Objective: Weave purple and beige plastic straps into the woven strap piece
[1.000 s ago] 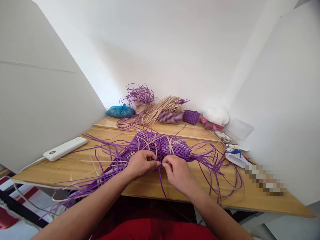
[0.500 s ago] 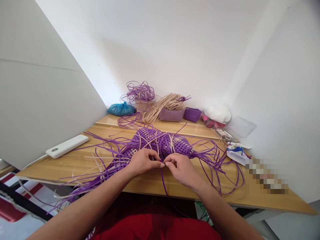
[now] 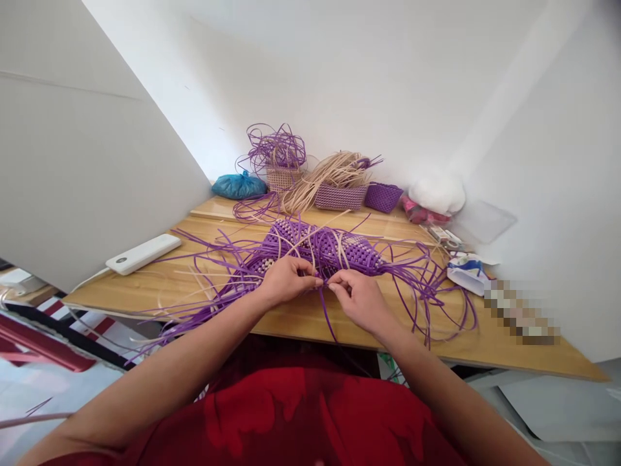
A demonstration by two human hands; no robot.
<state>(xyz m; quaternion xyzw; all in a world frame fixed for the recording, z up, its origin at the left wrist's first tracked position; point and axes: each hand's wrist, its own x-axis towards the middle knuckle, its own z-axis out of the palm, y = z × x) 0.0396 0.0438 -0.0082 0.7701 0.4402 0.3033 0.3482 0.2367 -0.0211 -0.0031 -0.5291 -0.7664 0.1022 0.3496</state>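
A purple and beige woven piece [image 3: 361, 254] lies on the wooden table, with long loose strips fanning out on both sides. At its near edge my left hand [image 3: 290, 281] pinches a purple strip between thumb and forefinger. My right hand [image 3: 358, 298] is closed in a pinch just to the right, fingertips almost meeting the left ones; it seems to grip the same thin strip. One purple strip end [image 3: 326, 316] hangs from between the hands toward the table's front edge. The exact crossing of strips at the fingertips is too small to make out.
Along the back stand a tan basket [image 3: 284, 179] of purple strips, a purple-beige basket [image 3: 340, 197] under beige strips, a small purple basket [image 3: 383, 197] and a blue bag [image 3: 239, 186]. A white power strip [image 3: 144, 254] lies left. At right is an open white packet [image 3: 466, 274].
The camera view has tilted, so the table sits higher in the picture. My fingertips remain together at the woven piece's near edge, the right hand slightly apart from the left.
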